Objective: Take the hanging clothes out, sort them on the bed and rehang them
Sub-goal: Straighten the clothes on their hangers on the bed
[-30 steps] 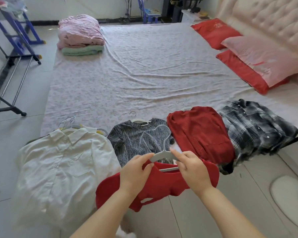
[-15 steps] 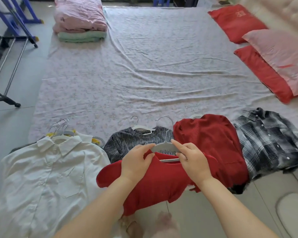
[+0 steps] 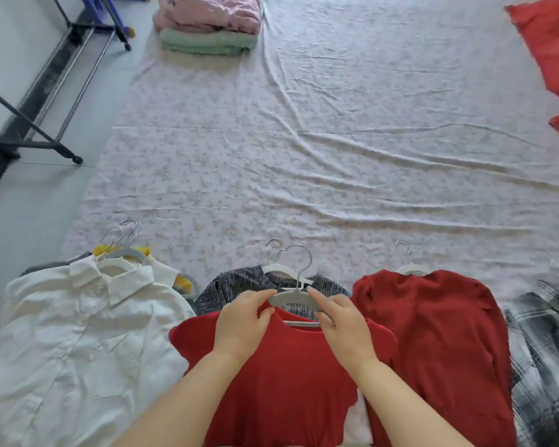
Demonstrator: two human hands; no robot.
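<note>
A red short-sleeved top [image 3: 281,375] hangs on a grey hanger [image 3: 292,296] with a metal hook, held over the near edge of the bed [image 3: 304,156]. My left hand [image 3: 242,321] pinches the hanger's left shoulder and the top's neckline. My right hand [image 3: 339,321] grips the hanger's right shoulder. Under them lies a grey knit top [image 3: 236,287] on a white hanger. A white shirt [image 3: 78,343] lies to the left, a dark red sweater [image 3: 439,333] to the right, and a plaid shirt [image 3: 546,350] at the far right.
Several hangers with yellow and grey garments [image 3: 123,250] lie beneath the white shirt's collar. Folded pink and green blankets [image 3: 207,24] sit at the bed's far left corner. Red pillows [image 3: 549,40] lie at the right. A black metal rack [image 3: 39,101] stands on the floor to the left.
The camera has tilted down and closer to the bed. Both hands have carried the red top forward over the grey knit top, keeping their hold on the hanger.
</note>
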